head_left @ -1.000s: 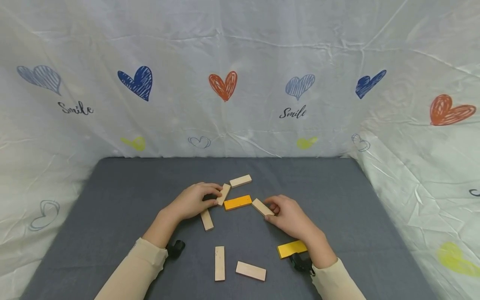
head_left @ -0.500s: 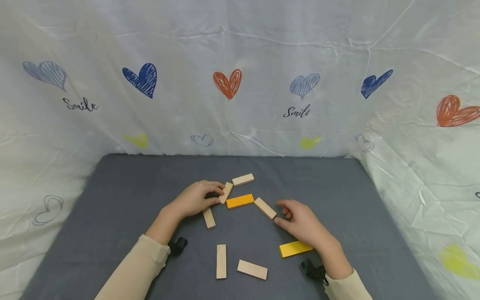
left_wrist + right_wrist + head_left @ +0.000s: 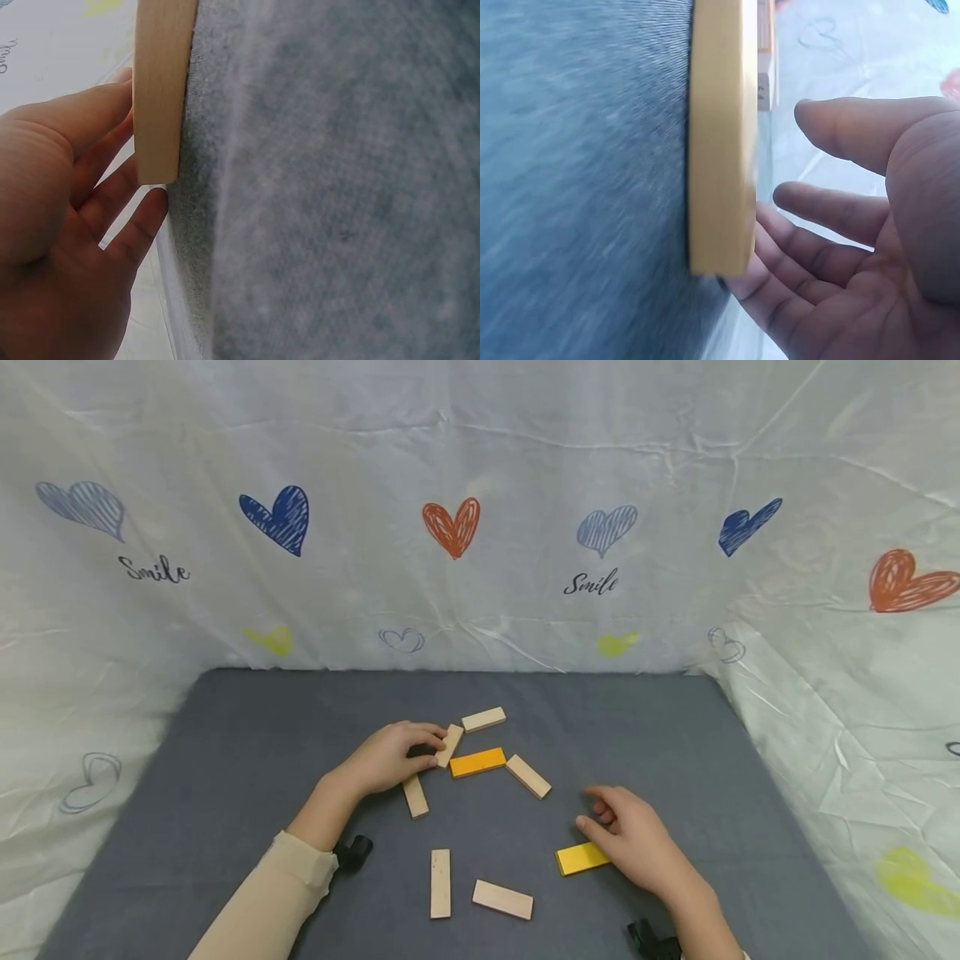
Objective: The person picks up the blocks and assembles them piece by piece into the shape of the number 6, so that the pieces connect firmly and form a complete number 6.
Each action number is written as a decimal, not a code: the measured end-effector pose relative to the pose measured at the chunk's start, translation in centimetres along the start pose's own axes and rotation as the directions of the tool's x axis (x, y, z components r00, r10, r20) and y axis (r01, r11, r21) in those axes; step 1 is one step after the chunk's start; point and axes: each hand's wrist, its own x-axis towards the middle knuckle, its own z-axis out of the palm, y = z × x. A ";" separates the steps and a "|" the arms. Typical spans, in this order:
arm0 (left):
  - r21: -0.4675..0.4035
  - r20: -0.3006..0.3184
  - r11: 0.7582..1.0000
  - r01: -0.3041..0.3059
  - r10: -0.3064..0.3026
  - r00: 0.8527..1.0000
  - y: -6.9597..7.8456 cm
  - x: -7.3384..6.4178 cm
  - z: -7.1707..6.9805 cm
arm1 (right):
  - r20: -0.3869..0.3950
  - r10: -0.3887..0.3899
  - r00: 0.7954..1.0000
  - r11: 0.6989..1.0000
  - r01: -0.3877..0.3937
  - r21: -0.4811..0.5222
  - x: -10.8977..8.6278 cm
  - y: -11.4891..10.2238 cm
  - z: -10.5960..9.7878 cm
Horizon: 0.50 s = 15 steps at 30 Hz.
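Observation:
My left hand (image 3: 393,757) pinches a plain wooden block (image 3: 452,743) between thumb and fingers at the left of the block group. The orange block (image 3: 477,762) lies against its right side. A second plain block (image 3: 416,797) sits just below that hand. In the left wrist view a plain block (image 3: 161,90) covers part of the fingertips. My right hand (image 3: 637,839) is beside the yellow block (image 3: 580,858), hiding its right end, with thumb and fingers apart and nothing held. The right wrist view has this yellow block (image 3: 720,142) in front of the fingers.
One plain block (image 3: 483,719) lies farthest back, and another (image 3: 528,777) slants off the orange block's right end. Two more, one upright in view (image 3: 440,883) and one crosswise (image 3: 502,900), lie near the front of the grey table (image 3: 300,710). A white printed cloth (image 3: 517,468) hangs behind.
My right hand has let go of the slanted plain block and moved right and toward me, to the yellow block. The left hand stays on its plain block.

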 end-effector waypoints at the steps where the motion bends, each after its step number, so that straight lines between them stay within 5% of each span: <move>1: -0.003 0.000 1.000 0.001 -0.001 1.000 0.0 0.0 0.0 | -0.002 0.007 1.000 1.000 -0.007 -0.001 -0.3 0.1 -0.1; 15: -0.020 -0.010 1.000 0.007 -0.008 1.000 -0.1 0.0 0.2 | -0.003 -0.078 0.997 0.996 0.078 0.049 -3.1 2.1 -0.9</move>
